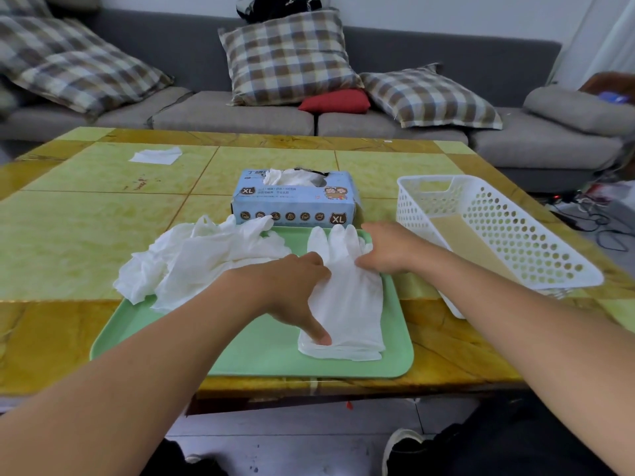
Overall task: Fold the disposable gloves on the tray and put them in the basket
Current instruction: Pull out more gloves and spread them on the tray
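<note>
A green tray (261, 359) lies at the table's near edge. On its right half a white disposable glove (350, 304) lies flat, fingers pointing away from me. My left hand (292, 290) rests on the glove's left side, its thumb pressing the cuff end. My right hand (388, 252) presses down on the glove near the base of its fingers. A crumpled heap of more white gloves (206, 259) covers the tray's far left corner and spills onto the table. The white perforated basket (515, 228) stands to the right of the tray, with nothing visible inside.
A blue XL glove box (295, 201) with a glove poking out stands just behind the tray. A white tissue (156, 155) lies at the table's far left. Behind the table is a grey sofa (240, 111) with checked cushions. My shoes (402, 441) show below the table edge.
</note>
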Demonstrator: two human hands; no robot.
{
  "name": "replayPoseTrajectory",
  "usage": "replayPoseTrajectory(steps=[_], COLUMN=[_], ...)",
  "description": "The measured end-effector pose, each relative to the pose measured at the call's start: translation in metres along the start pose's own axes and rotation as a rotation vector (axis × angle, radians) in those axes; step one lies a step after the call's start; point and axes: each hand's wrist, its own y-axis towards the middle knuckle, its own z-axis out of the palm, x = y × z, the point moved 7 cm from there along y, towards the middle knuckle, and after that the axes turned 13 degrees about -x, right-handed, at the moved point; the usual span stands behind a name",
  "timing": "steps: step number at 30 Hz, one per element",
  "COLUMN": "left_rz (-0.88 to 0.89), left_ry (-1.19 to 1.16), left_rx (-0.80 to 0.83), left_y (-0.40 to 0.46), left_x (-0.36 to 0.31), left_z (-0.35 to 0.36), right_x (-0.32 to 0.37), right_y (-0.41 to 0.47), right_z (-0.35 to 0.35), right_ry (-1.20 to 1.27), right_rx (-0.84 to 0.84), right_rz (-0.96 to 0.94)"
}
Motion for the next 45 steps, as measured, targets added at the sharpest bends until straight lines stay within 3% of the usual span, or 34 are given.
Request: replayPoseTrajectory(steps=[13,17,19,22,24,27,34,41,45], left_rz=[-0.012,0.015,0.023,0.131,0.179,0.201,0.159,0.199,0.170], left_ry=[0.058,-0.011,-0.111,-0.240,-0.282,-0.264,-0.321,-0.209,-0.258], left_rx=[0.023,-0.013,-0.087,-0.220,-0.160,-0.042,0.061,-0.030,-0.051], left_y=[-0.001,-0.004,-0.006,-0.010,-0.016,-0.023,-0.037,-0.032,-0.035], left_x=[-0.001,-0.002,0.000,0.001,0.002,0.002,-0.003,-0.018,-0.016], left_z=[-0.001,-0.009,-0.020,-0.037,-0.032,-0.018,-0.010,-0.007,-0.015], right_x=[-0.015,0.006,0.032,0.053,0.050,0.039,0.027,0.039,0.038], right_y=[0.009,-0.001,-0.022,-0.070,-0.085,-0.089,-0.100,-0.098,-0.096], right_z=[0.001,-0.023,-0.031,-0.020,-0.010,0.001,0.002,0.007,-0.002], right_ry=[-0.055,0.067,0.225,0.288,0.211,0.141,0.185,0.191,0.279], right_rx=[-0.123,-0.172,0.011,0.457,0.522,0.483,0.445,0.332,0.316], right_rz=[0.130,-0.041,-0.248,-0.433,-0.480,-0.497,-0.445,-0.445,-0.419])
